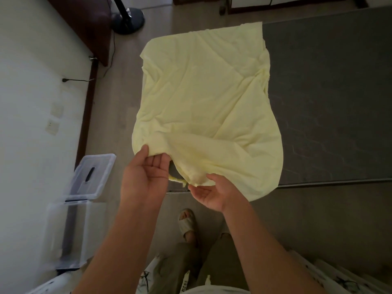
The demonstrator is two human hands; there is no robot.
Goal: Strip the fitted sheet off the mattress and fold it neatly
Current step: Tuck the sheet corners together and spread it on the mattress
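The person has bare forearms point(131, 230) and wears loose olive-khaki cloth trousers point(186, 264), a pale cream open-toed slide sandal point(187, 224) and a white top point(212, 290).

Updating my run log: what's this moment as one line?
phase: folding | sheet: wrinkled, lying on bare mattress | left hand: pinches near edge | right hand: pinches near edge

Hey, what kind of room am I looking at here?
Most likely a bedroom: a bare mattress with a sheet lying on it, and plastic storage boxes by the wall.
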